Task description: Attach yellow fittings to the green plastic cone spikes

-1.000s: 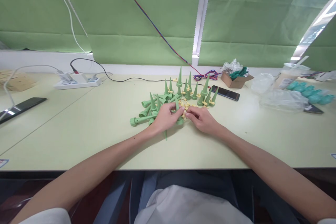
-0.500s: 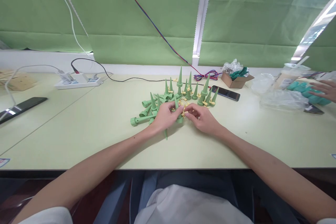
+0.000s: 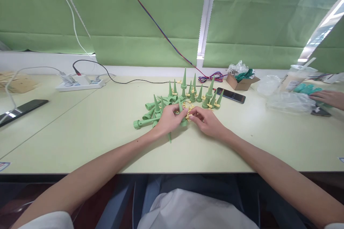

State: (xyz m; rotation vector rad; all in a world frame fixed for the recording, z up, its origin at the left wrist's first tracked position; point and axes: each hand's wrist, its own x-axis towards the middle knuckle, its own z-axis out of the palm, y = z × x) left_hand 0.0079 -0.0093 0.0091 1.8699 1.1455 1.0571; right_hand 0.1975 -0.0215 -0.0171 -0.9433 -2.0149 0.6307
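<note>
My left hand (image 3: 168,118) is closed round a green plastic cone spike (image 3: 184,121) whose tip pokes out below the palm. My right hand (image 3: 206,121) pinches a small yellow part (image 3: 188,116) against that spike's collar. Both hands rest on the pale table (image 3: 80,132). Just beyond them lies a pile of green cone spikes (image 3: 153,111), some on their sides. Several more spikes (image 3: 196,91) stand upright behind, with small yellow parts (image 3: 191,107) scattered among them.
A black phone (image 3: 231,95) and a small cardboard box (image 3: 242,81) sit right of the spikes. Clear plastic bags (image 3: 288,101), a cup (image 3: 294,77) and another person's hand (image 3: 326,97) are at the far right. A power strip (image 3: 79,83) and a second phone (image 3: 23,109) lie left.
My hands have barely moved; the right fingers shifted slightly on the yellow part. The other person's hand at the far right came into view and moved lower on the table.
</note>
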